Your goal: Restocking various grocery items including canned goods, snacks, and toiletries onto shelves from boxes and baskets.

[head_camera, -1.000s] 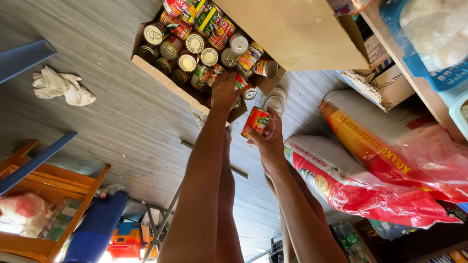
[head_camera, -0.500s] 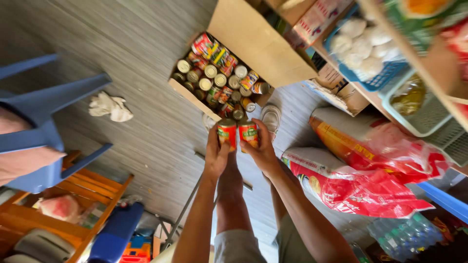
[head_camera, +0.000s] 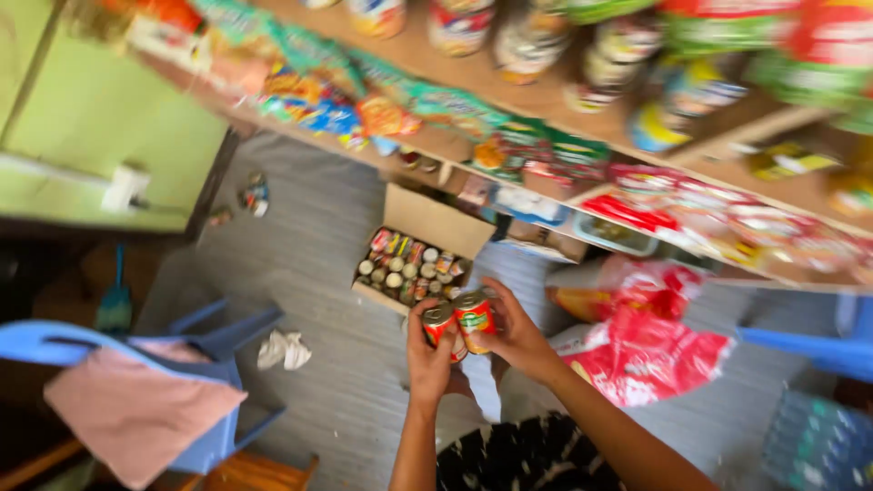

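My left hand [head_camera: 426, 356] grips a red can with a green band [head_camera: 439, 325]. Beside it, my right hand [head_camera: 515, 338] holds a second, matching can [head_camera: 475, 318]; the two cans touch side by side in front of me. Below and beyond them, an open cardboard box [head_camera: 435, 221] on the grey floor holds several more cans standing upright. The whole view is blurred by motion.
Wooden shelves [head_camera: 546, 109] crowded with jars and colourful packets run across the top. Red and white sacks [head_camera: 650, 350] lie right of the box. A blue plastic chair [head_camera: 209, 341] with a pink cloth [head_camera: 136, 409] stands at left, a crumpled white rag [head_camera: 285, 349] near it.
My left hand took a can from the box and both hands rose with the cans. The view swung up and back, bringing the shelves into sight.
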